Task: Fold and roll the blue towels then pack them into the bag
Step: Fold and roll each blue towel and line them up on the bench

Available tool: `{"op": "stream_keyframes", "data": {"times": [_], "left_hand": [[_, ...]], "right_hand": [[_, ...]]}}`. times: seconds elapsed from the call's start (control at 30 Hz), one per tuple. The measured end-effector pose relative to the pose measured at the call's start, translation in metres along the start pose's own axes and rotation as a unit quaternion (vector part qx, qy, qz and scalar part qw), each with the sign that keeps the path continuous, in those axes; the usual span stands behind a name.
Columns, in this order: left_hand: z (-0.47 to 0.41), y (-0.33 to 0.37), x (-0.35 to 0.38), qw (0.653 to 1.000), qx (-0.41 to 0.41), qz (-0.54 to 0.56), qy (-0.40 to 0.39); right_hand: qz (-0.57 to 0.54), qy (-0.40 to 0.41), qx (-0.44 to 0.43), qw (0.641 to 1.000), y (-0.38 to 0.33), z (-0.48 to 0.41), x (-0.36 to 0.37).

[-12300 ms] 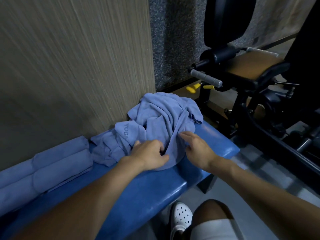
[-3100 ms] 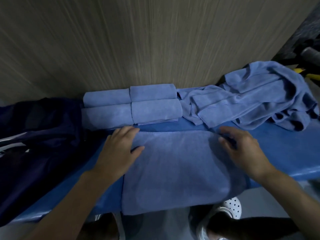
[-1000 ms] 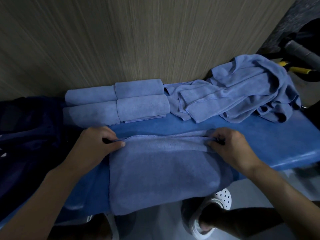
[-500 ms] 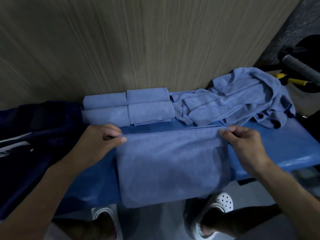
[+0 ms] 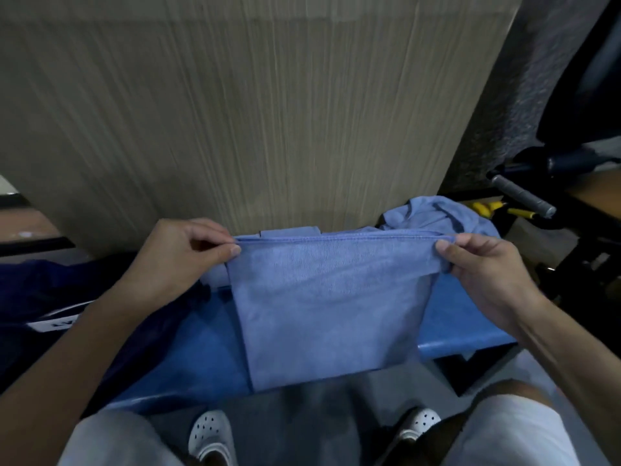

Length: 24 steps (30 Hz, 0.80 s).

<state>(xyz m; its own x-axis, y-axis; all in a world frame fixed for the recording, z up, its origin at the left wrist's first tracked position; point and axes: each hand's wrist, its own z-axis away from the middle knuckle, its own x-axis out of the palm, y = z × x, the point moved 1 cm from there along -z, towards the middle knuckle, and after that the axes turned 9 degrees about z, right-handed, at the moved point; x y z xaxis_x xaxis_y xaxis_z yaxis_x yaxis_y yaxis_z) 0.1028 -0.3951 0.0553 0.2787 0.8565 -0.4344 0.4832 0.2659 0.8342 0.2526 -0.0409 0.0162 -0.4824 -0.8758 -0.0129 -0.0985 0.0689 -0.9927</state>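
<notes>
A folded blue towel hangs in the air over the blue padded bench. My left hand pinches its top left corner. My right hand pinches the top right corner, so the top edge is stretched straight between them. The towel's lower part drapes over the bench's front edge. Behind it a sliver of a rolled towel shows, and the loose pile of blue towels peeks out at the right. The dark navy bag lies on the bench at the left.
A wood-grain wall stands right behind the bench. Black gym equipment with a grey handle and yellow parts fills the right side. My knees and white perforated shoes are below the bench edge.
Both hands have lifted the folded towel off the bench by its top corners, and it now hangs raised. The view has tilted up, so the rolled towels are mostly hidden behind it.
</notes>
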Motion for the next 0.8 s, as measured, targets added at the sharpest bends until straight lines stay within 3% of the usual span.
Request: {"op": "stream_keyframes", "data": {"times": [0.37, 0.5, 0.8], "left_hand": [[-0.003, 0.076, -0.026, 0.999, 0.031, 0.007, 0.029], [-0.005, 0.087, -0.031, 0.999, 0.013, 0.031, 0.036], [0.000, 0.097, -0.031, 0.999, -0.004, 0.033, 0.040]], "right_hand": [[0.017, 0.053, -0.076, 0.996, -0.068, 0.017, -0.002], [0.041, 0.107, -0.097, 0.989, -0.074, 0.015, -0.008], [0.104, 0.125, -0.134, 0.978, -0.084, 0.014, -0.013]]}}
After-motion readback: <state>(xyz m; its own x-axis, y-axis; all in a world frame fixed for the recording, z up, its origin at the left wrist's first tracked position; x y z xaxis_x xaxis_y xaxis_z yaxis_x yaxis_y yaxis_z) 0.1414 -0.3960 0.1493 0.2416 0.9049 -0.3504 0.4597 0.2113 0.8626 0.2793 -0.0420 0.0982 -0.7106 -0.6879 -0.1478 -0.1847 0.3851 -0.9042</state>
